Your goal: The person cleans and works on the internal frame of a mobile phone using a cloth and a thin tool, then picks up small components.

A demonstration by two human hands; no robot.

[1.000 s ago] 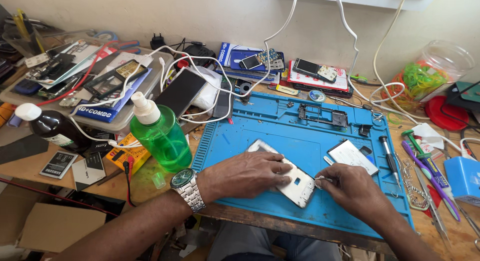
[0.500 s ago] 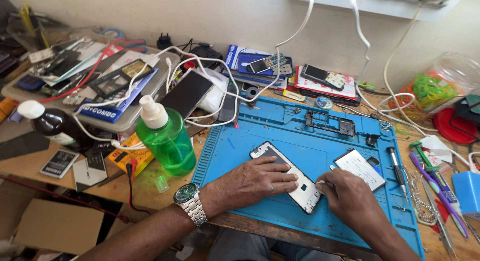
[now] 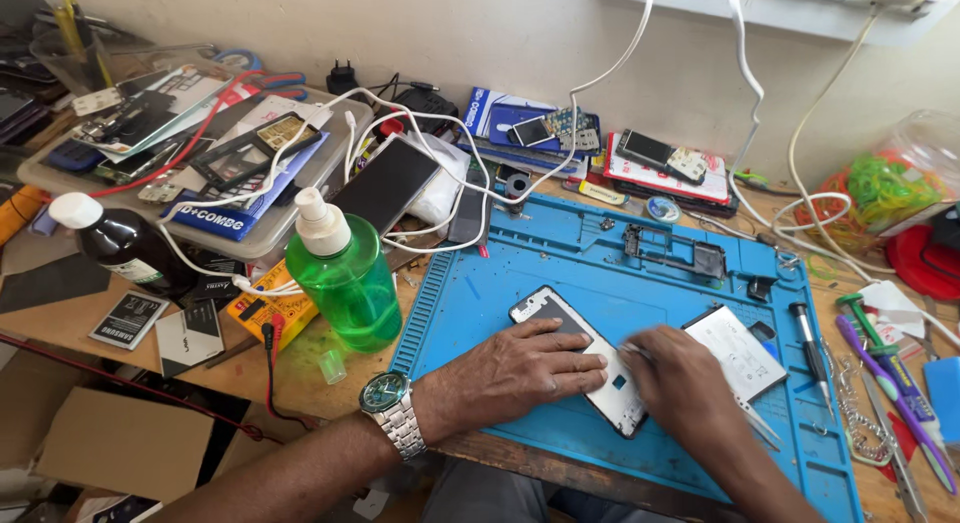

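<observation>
The left hand [image 3: 520, 368] is pressing flat on the opened phone [image 3: 585, 358]; the right hand [image 3: 685, 388] is pinching tweezers [image 3: 755, 423], probably picking at a part needing steady placement.

A flat blue box [image 3: 232, 219] lies left of centre; red-and-white packets [image 3: 668, 180] sit upper right; a dark screen [image 3: 385, 184] leans between them.

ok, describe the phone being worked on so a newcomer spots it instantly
Find the blue work mat in the middle of the cluttered bench. Near its front edge, the left hand presses flat on an opened phone lying diagonally, with the right hand at its side. Unlike the white panel beside it, it is pinned under a hand.
</observation>
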